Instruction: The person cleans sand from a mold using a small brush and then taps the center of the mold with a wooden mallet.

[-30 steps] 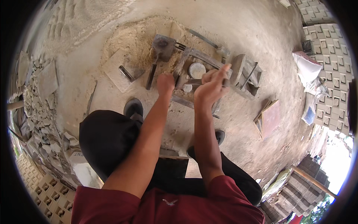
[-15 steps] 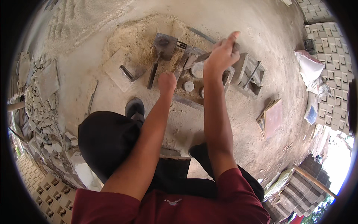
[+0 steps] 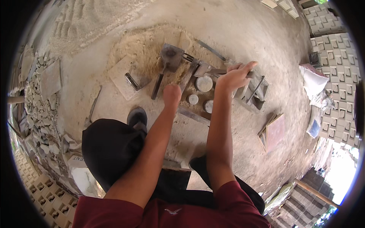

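Observation:
My right hand is closed round the handle of a hammer-like tool, thumb stretched along it. Its blocky head lies at the far edge of a rectangular metal mould. Inside the mould are several round pale discs, among them a large one and a small one. At the mould's near left side, my left hand is a fist against its side bar; the fingers' undersides are hidden. A square-bladed trowel with a dark handle rests just left of the mould.
Loose sandy mix is heaped beyond the mould. A flat plate with a metal handle lies left. To the right are a metal tray and leaning boards. Rubble lines the left; patterned blocks stand stacked right.
My right hand has come down and a little to the right with the tool. My left hand stays at the mould's side. The whole view has shifted slightly.

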`<state>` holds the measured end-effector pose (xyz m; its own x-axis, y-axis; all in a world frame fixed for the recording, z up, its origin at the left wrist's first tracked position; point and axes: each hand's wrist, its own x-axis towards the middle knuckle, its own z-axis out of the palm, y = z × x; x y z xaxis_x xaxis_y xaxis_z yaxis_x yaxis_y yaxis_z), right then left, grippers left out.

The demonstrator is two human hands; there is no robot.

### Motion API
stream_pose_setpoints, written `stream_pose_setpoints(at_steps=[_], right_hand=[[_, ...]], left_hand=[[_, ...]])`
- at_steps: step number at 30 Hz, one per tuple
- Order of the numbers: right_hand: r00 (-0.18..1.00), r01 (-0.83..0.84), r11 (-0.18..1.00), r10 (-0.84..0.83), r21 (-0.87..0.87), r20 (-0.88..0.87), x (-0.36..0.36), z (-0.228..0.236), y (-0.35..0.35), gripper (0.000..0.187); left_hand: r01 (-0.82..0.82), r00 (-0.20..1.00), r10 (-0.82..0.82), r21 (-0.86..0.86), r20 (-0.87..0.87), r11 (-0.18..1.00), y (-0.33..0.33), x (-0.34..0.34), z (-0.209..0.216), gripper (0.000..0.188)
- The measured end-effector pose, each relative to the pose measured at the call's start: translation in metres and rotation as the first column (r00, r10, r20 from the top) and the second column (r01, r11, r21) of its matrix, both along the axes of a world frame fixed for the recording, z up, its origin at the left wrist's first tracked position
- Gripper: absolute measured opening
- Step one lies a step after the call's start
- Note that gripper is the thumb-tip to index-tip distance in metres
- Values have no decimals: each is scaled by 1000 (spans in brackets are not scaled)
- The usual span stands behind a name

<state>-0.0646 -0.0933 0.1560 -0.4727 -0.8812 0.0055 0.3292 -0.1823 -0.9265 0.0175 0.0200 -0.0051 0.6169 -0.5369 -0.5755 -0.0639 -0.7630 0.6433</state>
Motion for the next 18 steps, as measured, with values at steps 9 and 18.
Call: stream_pose_setpoints(at_steps=[9,18], right_hand=[[994,-70,993,61,-95,-93,7,-12,7,44],[991,-132,984,131,122,17,-5,-4,35,37]], left_hand=[[93,962,-72,-65,265,994,-3,9,-50,50],[-89,994,93,-82,49,993,-7,-12,-11,49]])
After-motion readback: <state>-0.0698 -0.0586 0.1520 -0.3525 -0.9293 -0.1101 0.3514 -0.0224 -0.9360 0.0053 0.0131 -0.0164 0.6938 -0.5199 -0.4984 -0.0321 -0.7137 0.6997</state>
